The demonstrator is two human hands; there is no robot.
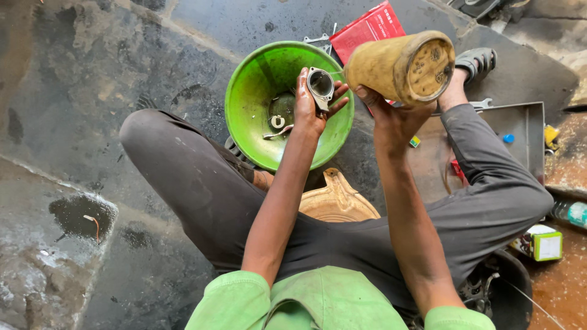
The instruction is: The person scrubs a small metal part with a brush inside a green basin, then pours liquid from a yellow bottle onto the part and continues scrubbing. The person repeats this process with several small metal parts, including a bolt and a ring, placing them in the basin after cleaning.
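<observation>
My left hand holds a small round metal part with an open bore over a green plastic basin. My right hand grips a dirty yellow plastic bottle, tipped sideways with its neck toward the metal part and its base toward the camera. In the basin's bottom lie a ring, a thin bent metal piece and some dark liquid.
I sit on a low wooden stool on a stained concrete floor. A red box lies behind the basin. A grey metal tray with small bits is at right, a small green-and-white box beside my right knee.
</observation>
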